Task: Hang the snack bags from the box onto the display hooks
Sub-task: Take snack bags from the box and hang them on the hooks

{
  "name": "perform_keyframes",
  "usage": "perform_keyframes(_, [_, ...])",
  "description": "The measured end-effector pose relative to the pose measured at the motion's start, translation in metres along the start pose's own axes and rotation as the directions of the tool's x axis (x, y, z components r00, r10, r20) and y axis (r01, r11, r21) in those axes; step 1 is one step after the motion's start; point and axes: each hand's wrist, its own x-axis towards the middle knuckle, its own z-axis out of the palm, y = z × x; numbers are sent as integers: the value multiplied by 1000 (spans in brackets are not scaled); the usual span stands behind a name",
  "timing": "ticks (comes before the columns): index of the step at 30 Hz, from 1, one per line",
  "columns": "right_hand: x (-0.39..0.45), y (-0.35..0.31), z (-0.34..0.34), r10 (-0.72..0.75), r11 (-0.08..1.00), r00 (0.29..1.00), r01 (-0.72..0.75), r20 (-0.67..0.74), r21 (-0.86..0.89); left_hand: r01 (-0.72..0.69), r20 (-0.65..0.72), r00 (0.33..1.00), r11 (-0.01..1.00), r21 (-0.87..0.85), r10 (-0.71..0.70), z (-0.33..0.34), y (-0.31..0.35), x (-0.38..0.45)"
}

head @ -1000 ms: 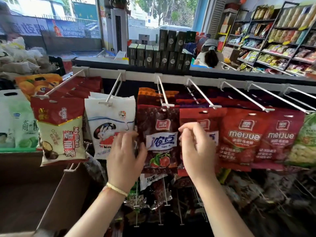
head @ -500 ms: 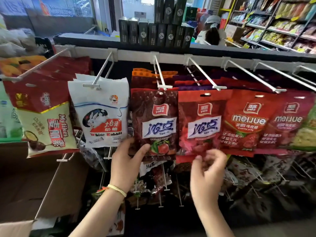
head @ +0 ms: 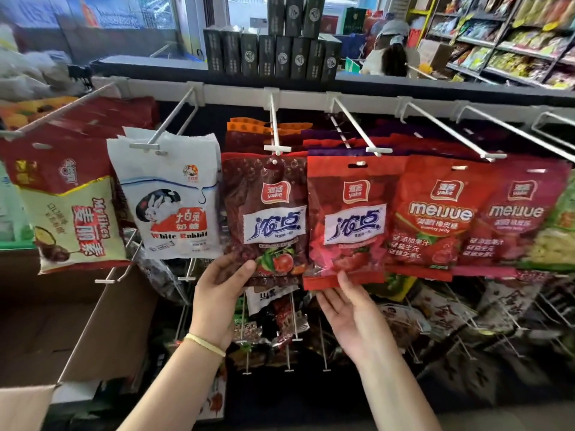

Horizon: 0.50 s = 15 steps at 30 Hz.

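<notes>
Your left hand (head: 222, 295), yellow band (head: 205, 344) at the wrist, pinches the lower left corner of the brown bag (head: 264, 219), thumb on the front, fingers behind. Your right hand (head: 351, 309) is open, palm up, fingertips touching the bottom edge of the red bag (head: 350, 219) without closing on it. Brown bag: hanging from the centre hook (head: 275, 127), front of its row, upright. Red bag: just beside the brown one on its right, edges touching, hanging at the front of the next hook (head: 357, 127), bottom hem slightly lifted toward you. Further right on the same rail (head: 311, 96): two Meijue bags (head: 435, 213), red then darker red, overlapping each other. Left of the brown bag: a White Rabbit bag (head: 169, 200) on its own hook, then a Mylikes bag (head: 67, 209), tilted. Below the top row: lower hooks with darker packets (head: 280, 318), blurred. Cardboard box (head: 62, 321): lower left, flaps open, contents not visible. Above the rail: a ledge with dark cartons (head: 270, 54) stacked upright; behind it, a person (head: 392, 51) seen from the back, and shelves (head: 504, 42) at the upper right.
</notes>
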Motion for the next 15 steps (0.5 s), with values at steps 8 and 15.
perform_keyframes(8, [13,3,-9,-18,992,999,22,38,-128,120,-8,992,952,-282,-127,2,-11,3])
perform_keyframes(15, [20,0,-18,15,987,997,-3,73,-163,155,23,987,900,-407,-159,12,-25,0])
